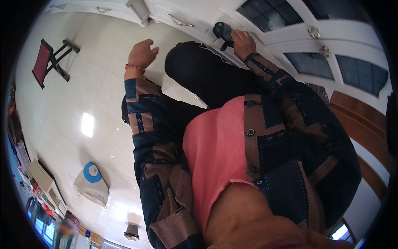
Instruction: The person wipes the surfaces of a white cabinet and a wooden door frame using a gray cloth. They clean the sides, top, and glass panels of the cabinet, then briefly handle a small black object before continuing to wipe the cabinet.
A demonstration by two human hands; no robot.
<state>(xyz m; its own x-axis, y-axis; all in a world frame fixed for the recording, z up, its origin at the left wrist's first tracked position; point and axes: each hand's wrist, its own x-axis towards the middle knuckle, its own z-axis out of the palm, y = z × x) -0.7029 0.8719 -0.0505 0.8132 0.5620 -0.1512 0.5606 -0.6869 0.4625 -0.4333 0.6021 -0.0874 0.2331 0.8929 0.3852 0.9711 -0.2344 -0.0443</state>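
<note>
My right hand [243, 43] is closed around one end of a small black-and-grey handheld tool [223, 32], which has a green patch on its head and a dark part sticking out below. Its exact kind does not show. That tool is held close to the front of a white cabinet [204, 28]. Out over the floor, left of my bent knee, my left hand [141, 54] has nothing in it. Its thumb stands apart from loosely curved fingers, and a red beaded bracelet [135, 67] circles the wrist.
White cabinet doors with dark glass panes [309, 64] rise at the right. A folding stool with a dark red seat [42, 64] stands at far left. A beige bag with a blue patch [92, 189] lies on the tiled floor [83, 91]. Another person [65, 229] appears at lower left.
</note>
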